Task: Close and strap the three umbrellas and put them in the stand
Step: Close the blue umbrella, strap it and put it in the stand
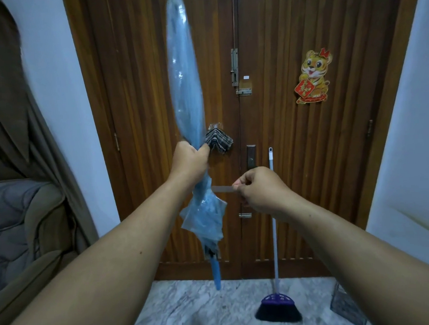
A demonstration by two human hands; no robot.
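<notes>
Wooden doors point(281, 134) fill my view. My left grip point(189, 161) is wrapped around the folded blue umbrella point(186, 89), held upright with its handle pointing down. My right grip point(258, 188) pinches its strap point(223, 188), stretched out sideways. A broom point(278, 305) leans against the doors.

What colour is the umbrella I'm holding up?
Translucent light blue, with a blue handle at the bottom; the umbrella shows clearly in the head view.
</notes>
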